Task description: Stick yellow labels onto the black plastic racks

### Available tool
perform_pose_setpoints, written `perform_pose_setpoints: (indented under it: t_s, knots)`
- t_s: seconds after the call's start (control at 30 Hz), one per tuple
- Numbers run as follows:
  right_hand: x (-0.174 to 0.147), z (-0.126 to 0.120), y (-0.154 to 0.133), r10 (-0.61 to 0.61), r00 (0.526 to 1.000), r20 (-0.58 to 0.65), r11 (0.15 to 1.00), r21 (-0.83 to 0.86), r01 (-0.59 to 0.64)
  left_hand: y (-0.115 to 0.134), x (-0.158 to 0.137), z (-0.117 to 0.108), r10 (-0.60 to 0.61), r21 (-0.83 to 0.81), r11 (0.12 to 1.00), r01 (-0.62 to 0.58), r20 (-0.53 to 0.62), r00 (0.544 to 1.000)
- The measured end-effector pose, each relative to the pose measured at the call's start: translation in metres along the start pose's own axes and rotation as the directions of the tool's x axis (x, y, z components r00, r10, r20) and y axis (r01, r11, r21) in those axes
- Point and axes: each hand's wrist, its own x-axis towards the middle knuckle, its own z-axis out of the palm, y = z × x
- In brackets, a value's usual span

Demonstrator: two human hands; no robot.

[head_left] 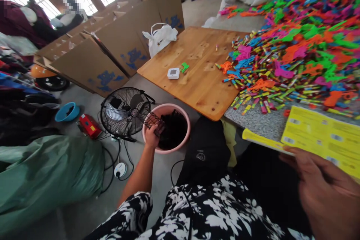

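Observation:
My left hand (152,137) is closed on a dark lattice-like piece (153,120), held at the left rim of a pink tub (185,140). Dark pieces (174,129) lie heaped inside that tub; their kind cannot be made out. On the right, my right hand (323,183) pinches a yellow card (263,139), seen nearly edge-on. Just beyond it, a printed yellow sheet (312,131) lies at the edge of a speckled grey surface (261,122).
A big pile of colourful plastic toy guns (292,52) and small striped tubes covers the right side. The wooden table (197,56) bears a white timer (173,73) and a green toy piece (184,68). A black fan (126,112), cardboard boxes (112,41) and a power strip (120,170) stand left.

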Motion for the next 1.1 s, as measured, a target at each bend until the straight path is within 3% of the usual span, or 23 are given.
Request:
perform_pose_setpoints:
  t_s: [0.1,0.17,0.3,0.43,0.57,0.67,1.1]
  knots:
    - [-0.007,0.016,-0.015,-0.144,0.987,0.067,0.988,0.059,0.140,0.034,-0.032,0.021,0.164,-0.336,0.937,-0.093,0.189,0.968]
    - [-0.011,0.030,-0.028,-0.285,0.957,0.054,0.955,0.096,0.279,0.056,-0.054,0.047,0.192,-0.464,0.885,-0.036,0.295,0.936]
    - [-0.016,0.055,-0.055,-0.503,0.864,0.034,0.856,0.162,0.492,0.085,-0.093,0.111,0.059,-0.478,0.860,0.180,0.442,0.895]
    - [-0.008,0.071,-0.067,-0.632,0.775,-0.010,0.771,0.093,0.630,0.089,-0.123,0.164,-0.009,-0.437,0.836,0.332,0.594,0.804]
    - [0.001,0.080,-0.068,-0.694,0.716,-0.068,0.718,0.002,0.696,0.087,-0.146,0.195,-0.003,-0.394,0.811,0.432,0.736,0.677]
    - [0.003,0.083,-0.067,-0.718,0.692,-0.079,0.696,-0.032,0.718,0.086,-0.159,0.206,0.024,-0.412,0.766,0.494,0.786,0.617]
    - [-0.002,0.088,-0.060,-0.714,0.699,-0.048,0.700,-0.035,0.713,0.077,-0.168,0.217,0.005,-0.443,0.744,0.500,0.752,0.659]
